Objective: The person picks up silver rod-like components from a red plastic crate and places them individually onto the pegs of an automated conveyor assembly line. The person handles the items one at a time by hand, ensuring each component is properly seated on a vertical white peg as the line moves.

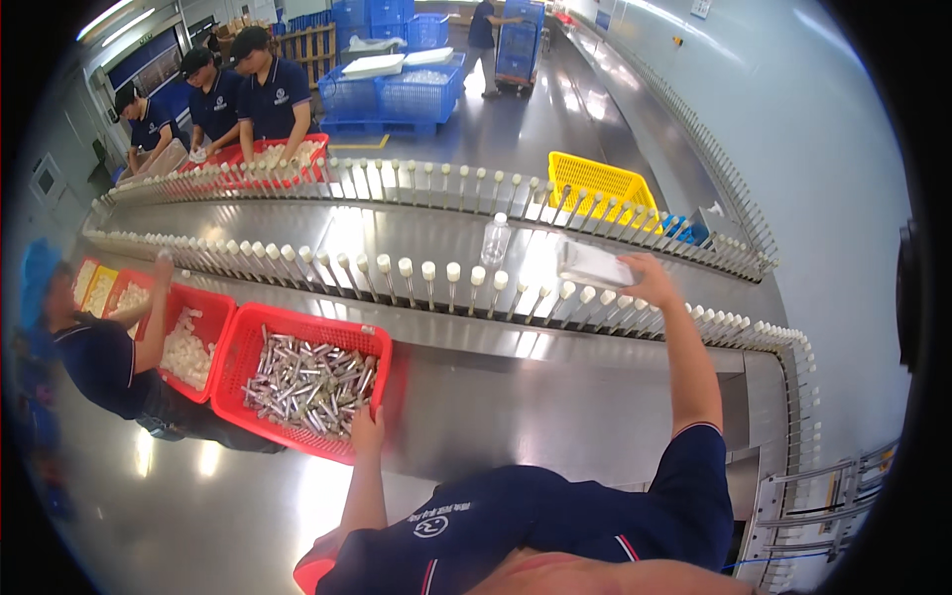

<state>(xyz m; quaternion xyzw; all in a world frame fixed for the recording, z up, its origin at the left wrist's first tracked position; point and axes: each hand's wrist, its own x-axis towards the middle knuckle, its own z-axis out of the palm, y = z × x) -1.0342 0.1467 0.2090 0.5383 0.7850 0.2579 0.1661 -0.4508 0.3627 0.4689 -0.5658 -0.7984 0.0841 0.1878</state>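
My left hand grips the near right rim of a red plastic basket. Silvery metal tubes with pale ends lie in a loose heap inside it. Reaching over a row of upright pegs, my right hand has its fingers closed on the right end of a flat white pack with a shiny, clear-looking wrap. That pack is on the steel strip between two peg rows. To its left stands a clear plastic bottle, apart from both hands.
White-capped pegs line the curved conveyor. A yellow basket sits beyond the far row. At left, a co-worker handles white pieces from another red basket. Several people work farther back, near blue crates.
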